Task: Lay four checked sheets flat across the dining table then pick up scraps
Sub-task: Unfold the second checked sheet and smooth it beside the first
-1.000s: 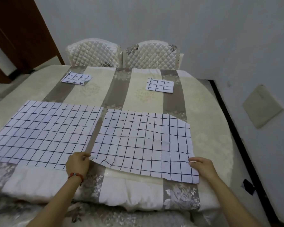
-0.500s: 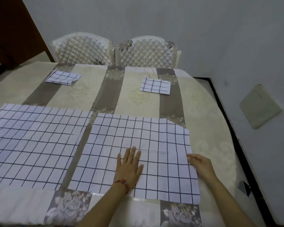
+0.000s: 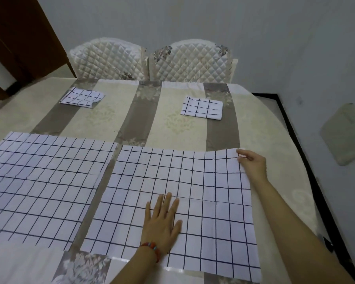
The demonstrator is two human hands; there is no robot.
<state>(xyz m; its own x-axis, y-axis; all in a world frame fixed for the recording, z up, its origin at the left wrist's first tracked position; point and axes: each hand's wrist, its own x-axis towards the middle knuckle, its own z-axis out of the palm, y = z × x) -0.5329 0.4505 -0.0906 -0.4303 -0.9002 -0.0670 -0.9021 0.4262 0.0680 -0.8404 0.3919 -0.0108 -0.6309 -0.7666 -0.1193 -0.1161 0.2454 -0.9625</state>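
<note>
Readable text: none in view.
White checked cloth sheets [image 3: 172, 193]: dark grid lines only, no lettering.
Beige and grey patterned tablecloth [image 3: 178, 124]: floral motifs, no words.

Two cream quilted chairs stand side by side at the far edge, the left chair [image 3: 108, 58] and the right chair [image 3: 193, 60] nearly touching, each with a faded floral patch on its padded back. Behind them rises a plain pale grey wall [image 3: 193, 19]. A dark brown wooden door [image 3: 19, 37] fills the upper left corner. On the right, a flat beige square panel [image 3: 345, 133] sits tilted against the wall, beside a black strip of skirting [image 3: 295, 144] that runs down along the floor edge.
</note>
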